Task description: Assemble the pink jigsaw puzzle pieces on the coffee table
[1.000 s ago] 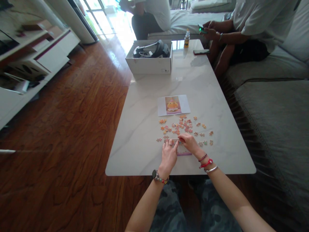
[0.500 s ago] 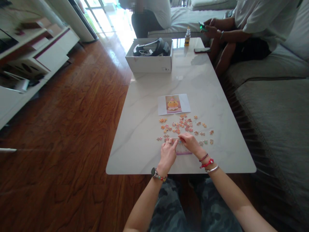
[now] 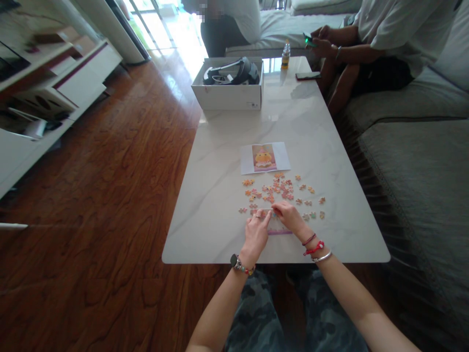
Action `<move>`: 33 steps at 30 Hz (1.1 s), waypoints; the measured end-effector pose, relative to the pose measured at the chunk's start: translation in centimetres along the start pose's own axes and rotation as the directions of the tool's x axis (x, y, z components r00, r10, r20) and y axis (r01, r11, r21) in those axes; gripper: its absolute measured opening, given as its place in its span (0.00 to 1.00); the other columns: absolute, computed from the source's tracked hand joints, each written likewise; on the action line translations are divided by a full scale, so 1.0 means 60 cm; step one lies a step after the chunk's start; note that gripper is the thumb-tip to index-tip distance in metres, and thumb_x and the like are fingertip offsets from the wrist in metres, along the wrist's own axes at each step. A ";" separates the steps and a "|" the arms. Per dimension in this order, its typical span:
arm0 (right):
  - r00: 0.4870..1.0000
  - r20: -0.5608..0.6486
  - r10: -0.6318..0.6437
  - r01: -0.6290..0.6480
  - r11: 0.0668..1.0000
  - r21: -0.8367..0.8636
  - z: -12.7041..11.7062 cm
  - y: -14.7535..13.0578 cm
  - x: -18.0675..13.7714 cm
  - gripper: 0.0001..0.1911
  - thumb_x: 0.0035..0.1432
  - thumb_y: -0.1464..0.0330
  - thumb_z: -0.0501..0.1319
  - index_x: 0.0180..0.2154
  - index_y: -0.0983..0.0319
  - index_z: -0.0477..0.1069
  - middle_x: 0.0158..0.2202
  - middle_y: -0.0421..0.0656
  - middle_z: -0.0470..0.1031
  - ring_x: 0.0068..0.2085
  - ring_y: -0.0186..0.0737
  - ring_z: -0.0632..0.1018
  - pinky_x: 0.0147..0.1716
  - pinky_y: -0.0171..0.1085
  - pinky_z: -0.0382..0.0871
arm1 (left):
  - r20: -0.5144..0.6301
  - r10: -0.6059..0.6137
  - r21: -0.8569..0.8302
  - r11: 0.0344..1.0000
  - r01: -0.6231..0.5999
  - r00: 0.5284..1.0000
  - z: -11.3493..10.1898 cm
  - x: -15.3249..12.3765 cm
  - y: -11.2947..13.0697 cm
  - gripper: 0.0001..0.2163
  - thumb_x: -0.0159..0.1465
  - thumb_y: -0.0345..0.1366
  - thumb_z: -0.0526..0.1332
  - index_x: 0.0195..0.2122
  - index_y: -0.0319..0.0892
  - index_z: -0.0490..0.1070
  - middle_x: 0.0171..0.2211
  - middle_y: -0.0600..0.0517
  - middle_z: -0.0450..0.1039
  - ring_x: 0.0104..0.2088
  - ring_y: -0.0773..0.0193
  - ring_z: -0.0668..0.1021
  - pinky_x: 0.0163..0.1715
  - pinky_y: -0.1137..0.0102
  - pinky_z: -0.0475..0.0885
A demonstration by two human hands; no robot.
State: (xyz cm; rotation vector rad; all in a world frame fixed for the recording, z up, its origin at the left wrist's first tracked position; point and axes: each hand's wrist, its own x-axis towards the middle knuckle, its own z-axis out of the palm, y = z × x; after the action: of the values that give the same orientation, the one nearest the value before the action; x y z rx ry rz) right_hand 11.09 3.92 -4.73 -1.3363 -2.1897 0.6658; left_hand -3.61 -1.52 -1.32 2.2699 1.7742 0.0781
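Observation:
My left hand [image 3: 256, 233] lies with its fingers spread over a small jigsaw board [image 3: 280, 232] with a purple lower edge, near the front of the table. The hand covers much of the board's left part. At the board's top edge, the fingers of my right hand [image 3: 287, 215] are pinched together beside my left index finger. Whatever they hold is too small or hidden to make out. Loose jigsaw pieces [image 3: 279, 188] in orange and pink lie scattered beyond my hands, with several more to the right. Behind them rests a paper with a picture [image 3: 264, 157] of a yellow figure.
Farther back on the white table [image 3: 212, 161] stands an open box [image 3: 231, 99] with a dark headset-like device inside. A bottle [image 3: 285, 56] and a dark flat phone-like object [image 3: 308, 76] are at the far end. Two people sit on the sofas, one holding a phone.
The whole view has shifted very slightly. Both hands keep practically the same place and pose on the jigsaw board.

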 end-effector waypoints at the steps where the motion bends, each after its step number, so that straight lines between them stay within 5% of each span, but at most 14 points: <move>1: 1.000 -0.014 0.010 -0.010 1.000 -0.004 0.001 -0.002 -0.002 0.09 0.54 0.76 0.54 0.35 0.63 0.70 0.35 0.46 0.73 0.38 0.39 0.72 0.39 0.38 0.67 | -0.002 -0.008 -0.001 1.000 0.008 1.000 0.000 0.000 -0.001 0.24 0.58 0.24 0.48 0.55 0.50 0.57 0.53 0.44 0.57 0.49 0.59 0.67 0.44 0.65 0.64; 5: 0.997 -0.051 0.050 -0.052 0.998 -0.043 0.004 -0.005 -0.005 0.08 0.54 0.75 0.54 0.32 0.63 0.72 0.40 0.48 0.71 0.40 0.38 0.72 0.40 0.38 0.67 | -0.006 -0.056 -0.011 0.998 0.056 0.998 -0.004 0.004 -0.015 0.24 0.58 0.25 0.49 0.55 0.49 0.56 0.51 0.45 0.58 0.44 0.63 0.70 0.43 0.67 0.64; 19: 1.000 0.003 0.006 -0.005 0.990 -0.138 0.000 -0.015 -0.010 0.09 0.55 0.75 0.53 0.31 0.63 0.72 0.36 0.47 0.71 0.39 0.39 0.71 0.39 0.38 0.67 | -0.007 -0.028 -0.155 0.988 0.027 1.000 -0.010 0.006 -0.037 0.20 0.57 0.22 0.48 0.50 0.42 0.62 0.48 0.46 0.63 0.45 0.63 0.70 0.46 0.69 0.65; 27: 0.978 0.208 -0.009 0.099 0.899 -0.426 -0.017 -0.047 -0.009 0.11 0.52 0.80 0.53 0.33 0.65 0.71 0.36 0.52 0.70 0.38 0.43 0.69 0.32 0.36 0.65 | -0.020 -0.028 -0.155 0.988 0.025 0.999 -0.010 0.007 -0.038 0.20 0.57 0.22 0.48 0.49 0.42 0.63 0.48 0.46 0.64 0.45 0.64 0.70 0.46 0.70 0.65; 33: 0.963 0.267 0.021 0.115 0.868 -0.483 -0.014 -0.068 -0.007 0.12 0.52 0.79 0.51 0.31 0.67 0.73 0.38 0.56 0.70 0.38 0.47 0.69 0.29 0.40 0.65 | -0.015 -0.068 -0.182 0.981 0.064 0.998 -0.014 0.010 -0.035 0.19 0.57 0.22 0.48 0.47 0.42 0.65 0.48 0.47 0.65 0.45 0.65 0.71 0.45 0.71 0.66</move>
State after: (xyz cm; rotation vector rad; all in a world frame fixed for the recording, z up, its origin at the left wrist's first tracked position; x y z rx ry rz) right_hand 9.08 2.02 -1.60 -1.4955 -2.7323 0.2737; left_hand -5.61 -0.34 -1.05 2.0884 1.7731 0.2416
